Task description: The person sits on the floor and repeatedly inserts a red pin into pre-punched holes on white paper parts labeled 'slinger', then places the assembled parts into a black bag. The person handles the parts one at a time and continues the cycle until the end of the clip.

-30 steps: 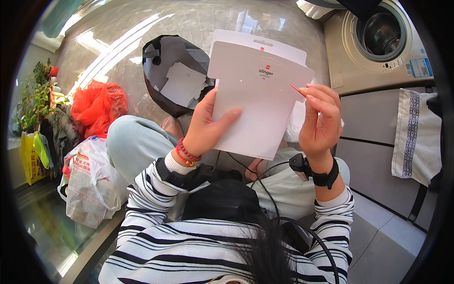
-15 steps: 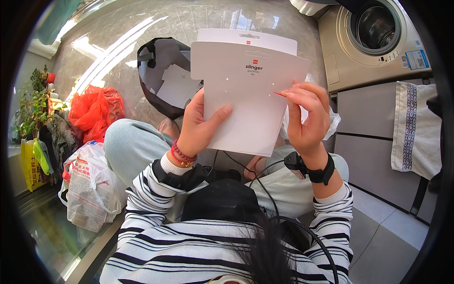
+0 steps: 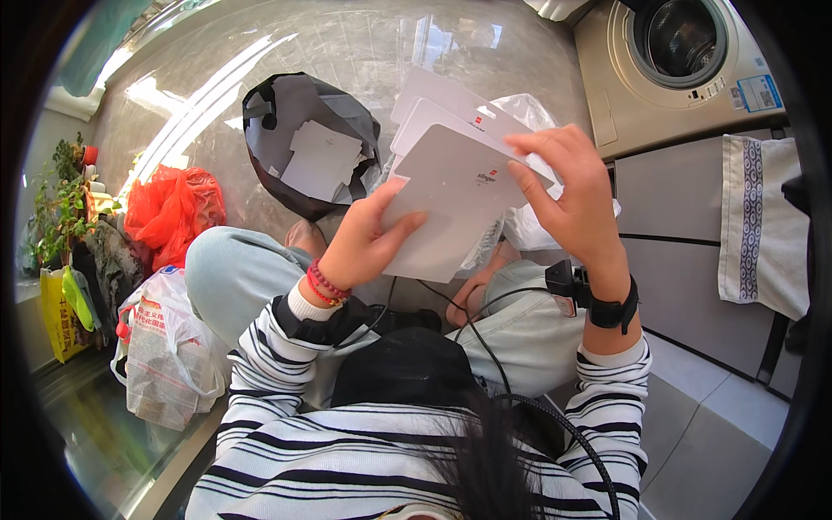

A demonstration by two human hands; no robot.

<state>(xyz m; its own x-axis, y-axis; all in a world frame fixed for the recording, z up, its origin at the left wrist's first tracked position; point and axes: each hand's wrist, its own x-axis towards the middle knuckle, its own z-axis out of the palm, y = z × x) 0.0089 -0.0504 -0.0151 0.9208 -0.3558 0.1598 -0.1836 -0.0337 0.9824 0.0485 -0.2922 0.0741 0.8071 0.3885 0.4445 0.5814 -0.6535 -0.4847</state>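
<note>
— Since the earlier frame, those white sheets have been fanning apart and tilting; the one flat face is now showing three stepped corners toward twelve o'clock.

— Yes. The left hand (image 3: pixel 360 247) is closing on the stack of white cards (image 3: pixel 451 195) from about seven o'clock, thumb lying across the front face, the other fingers hidden behind. The right hand (image 3: pixel 568 195) is pinching the edge at three o'clock, fingers curled narrow over the top card, probably to slide it off the rest.

— Why are they being held up off the lap?

— Likely so the edges are staying free for thumbing through; nothing is pressing on them.

— What is sitting around them?

— Just behind, a crinkled clear plastic bag (image 3: pixel 529 221) is peeking out. At eleven o'clock an open black bag (image 3: pixel 308 147) is holding more white sheets. Well apart at nine o'clock a red bag (image 3: pixel 173 208) is slumping, and at one o'clock a washing machine (image 3: pixel 676 69) is standing. Open, glossy floor (image 3: pixel 260 52) is spreading toward twelve o'clock.
</note>
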